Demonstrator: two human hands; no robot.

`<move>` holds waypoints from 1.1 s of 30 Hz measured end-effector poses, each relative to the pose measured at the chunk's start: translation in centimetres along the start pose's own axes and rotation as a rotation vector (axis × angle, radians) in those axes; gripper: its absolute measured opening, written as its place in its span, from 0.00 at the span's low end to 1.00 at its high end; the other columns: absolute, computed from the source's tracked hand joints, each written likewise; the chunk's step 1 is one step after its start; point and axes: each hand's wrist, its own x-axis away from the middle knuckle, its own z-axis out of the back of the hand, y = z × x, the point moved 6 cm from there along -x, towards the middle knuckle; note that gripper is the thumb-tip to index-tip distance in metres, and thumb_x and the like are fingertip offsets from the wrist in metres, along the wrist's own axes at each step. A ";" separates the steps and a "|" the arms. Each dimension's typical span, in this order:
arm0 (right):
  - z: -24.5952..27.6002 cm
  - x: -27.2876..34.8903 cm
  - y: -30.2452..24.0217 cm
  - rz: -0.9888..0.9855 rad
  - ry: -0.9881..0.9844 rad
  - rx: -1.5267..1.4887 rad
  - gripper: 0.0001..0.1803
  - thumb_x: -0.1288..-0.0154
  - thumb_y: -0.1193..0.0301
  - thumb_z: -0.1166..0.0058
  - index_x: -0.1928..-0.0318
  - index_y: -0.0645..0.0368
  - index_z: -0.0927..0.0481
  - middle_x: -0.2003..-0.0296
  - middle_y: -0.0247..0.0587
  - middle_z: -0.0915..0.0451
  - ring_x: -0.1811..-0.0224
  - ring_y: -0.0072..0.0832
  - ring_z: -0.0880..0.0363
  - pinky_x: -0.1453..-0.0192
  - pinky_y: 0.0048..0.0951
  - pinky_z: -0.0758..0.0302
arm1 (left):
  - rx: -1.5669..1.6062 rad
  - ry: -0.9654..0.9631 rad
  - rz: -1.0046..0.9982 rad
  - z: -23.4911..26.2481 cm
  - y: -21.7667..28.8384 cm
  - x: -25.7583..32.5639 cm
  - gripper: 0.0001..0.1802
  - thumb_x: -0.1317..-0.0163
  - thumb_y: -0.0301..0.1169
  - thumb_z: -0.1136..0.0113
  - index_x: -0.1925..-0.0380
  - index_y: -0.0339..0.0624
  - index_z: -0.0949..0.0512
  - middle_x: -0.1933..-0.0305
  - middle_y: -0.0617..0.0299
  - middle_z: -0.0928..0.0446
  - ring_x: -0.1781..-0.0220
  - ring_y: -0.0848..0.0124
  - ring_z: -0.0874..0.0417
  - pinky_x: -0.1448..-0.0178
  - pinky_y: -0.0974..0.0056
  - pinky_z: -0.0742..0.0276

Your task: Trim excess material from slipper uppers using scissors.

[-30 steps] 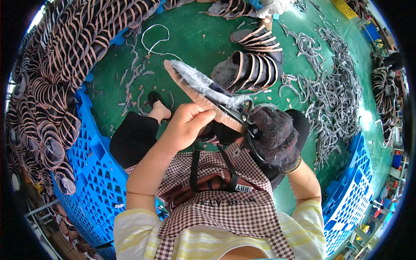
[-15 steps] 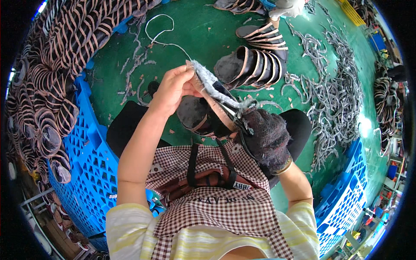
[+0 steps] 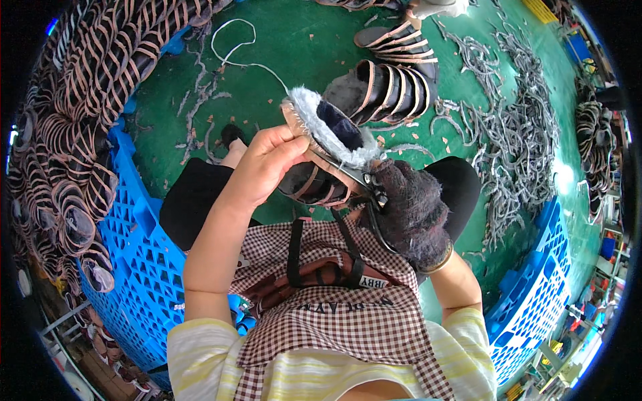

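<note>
My left hand [image 3: 264, 167], bare, grips a fur-lined slipper piece [image 3: 328, 130] with grey fluffy trim and a dark inside, held up over my lap. My right hand [image 3: 408, 210], in a dark fuzzy glove, holds black scissors [image 3: 358, 177] whose blades lie against the slipper's fluffy edge. A second dark slipper with tan bands [image 3: 311, 187] rests on my lap under the held one. A checked apron [image 3: 334, 294] covers my lap.
Blue plastic crates [image 3: 137, 260] stand at my left and another [image 3: 535, 294] at my right. Stacks of dark slippers [image 3: 73, 100] fill the left. A row of slippers [image 3: 391, 80] and heaps of grey trimmings [image 3: 515, 134] lie on the green floor [image 3: 267, 40].
My left hand has turned the slipper so its furry opening faces up and drawn it closer. The gloved right hand with the scissors has stayed against its edge.
</note>
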 end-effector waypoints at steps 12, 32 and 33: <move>-0.4 -0.6 1.8 -0.243 -0.242 -0.122 0.24 0.57 0.62 0.36 0.60 0.60 0.26 0.71 0.46 0.23 0.71 0.45 0.24 0.67 0.36 0.28 | -0.268 0.010 -0.118 -0.7 0.0 -0.1 0.10 0.39 0.27 0.52 0.66 0.30 0.25 0.70 0.69 0.26 0.67 0.84 0.30 0.62 0.75 0.33; -2.8 3.0 8.3 -0.177 0.339 -0.316 0.19 0.51 0.74 0.44 0.56 0.58 0.32 0.64 0.51 0.25 0.68 0.41 0.26 0.63 0.35 0.28 | 0.454 0.118 -0.027 1.3 -2.7 0.6 0.13 0.38 0.32 0.52 0.57 0.37 0.30 0.58 0.61 0.25 0.55 0.71 0.24 0.49 0.65 0.29; -2.7 3.6 9.4 -0.430 0.482 -0.497 0.20 0.49 0.72 0.42 0.56 0.60 0.32 0.64 0.50 0.24 0.69 0.37 0.24 0.64 0.32 0.27 | 0.434 0.097 -0.058 1.1 -2.0 0.4 0.13 0.39 0.31 0.51 0.56 0.37 0.30 0.57 0.61 0.25 0.55 0.71 0.24 0.48 0.65 0.30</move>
